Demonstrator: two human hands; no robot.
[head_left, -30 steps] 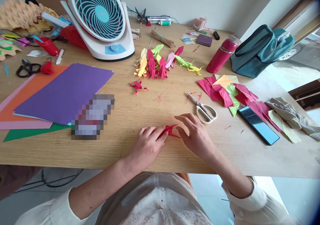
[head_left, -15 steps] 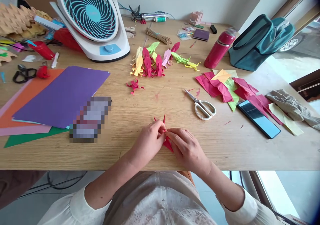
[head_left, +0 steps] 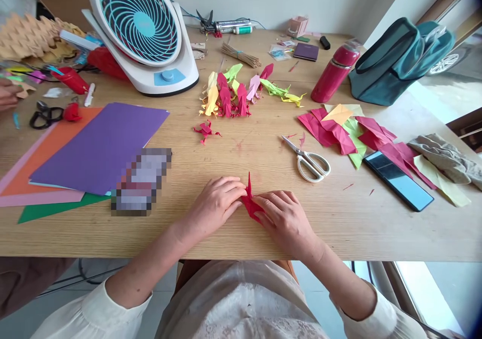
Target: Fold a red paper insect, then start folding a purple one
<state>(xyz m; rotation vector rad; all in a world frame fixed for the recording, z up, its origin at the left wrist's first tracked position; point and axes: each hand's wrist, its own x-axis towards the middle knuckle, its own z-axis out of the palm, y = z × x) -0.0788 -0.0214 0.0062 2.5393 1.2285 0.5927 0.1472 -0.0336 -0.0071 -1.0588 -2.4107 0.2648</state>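
Observation:
A red folded paper figure (head_left: 249,206) lies at the front of the table between my hands, one narrow point rising away from me. My right hand (head_left: 288,218) pinches its right side, with thumb and fingers covering part of it. At its left edge, the fingertips of my left hand (head_left: 218,201) close on the paper; what exactly they grip is partly hidden. Farther back sits a small red origami frog (head_left: 206,131), and behind it a group of folded paper animals (head_left: 225,100) in red, yellow, green and pink. White-handled scissors (head_left: 313,166) rest to the right.
Coloured sheets (head_left: 101,148) and a blurred phone-like object (head_left: 142,181) lie left. A fan (head_left: 165,75) stands behind. To the right are folded paper pieces (head_left: 320,128), a phone (head_left: 399,181), a red bottle (head_left: 331,80) and a teal bag (head_left: 384,73). Another person's hand (head_left: 8,94) shows far left.
My left hand has shifted left and its fingers have straightened, uncovering more of the red paper. The view has moved slightly. Another person's hand has appeared at the far left.

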